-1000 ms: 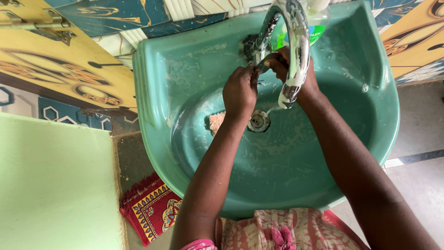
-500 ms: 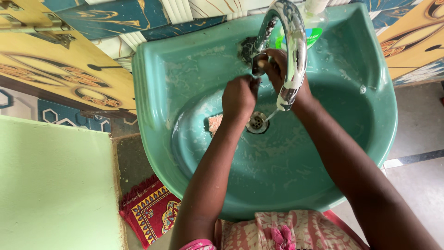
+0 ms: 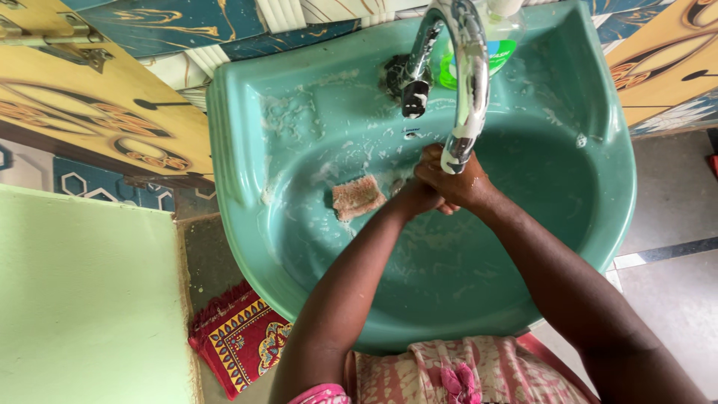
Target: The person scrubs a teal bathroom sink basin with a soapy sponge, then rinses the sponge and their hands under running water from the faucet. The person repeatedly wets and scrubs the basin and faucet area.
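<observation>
Your right hand [image 3: 454,182] lies over your left hand [image 3: 416,197], the two pressed together and curled into each other directly under the spout of the chrome tap [image 3: 465,82], over the middle of the green sink [image 3: 598,187]; neither grasps any object. The orange scrub sponge [image 3: 357,197] lies flat on the sink's soapy inner slope, just beside your left hand on its outer side, not touching it. A green soap bottle [image 3: 499,46] stands behind the tap on the rim.
</observation>
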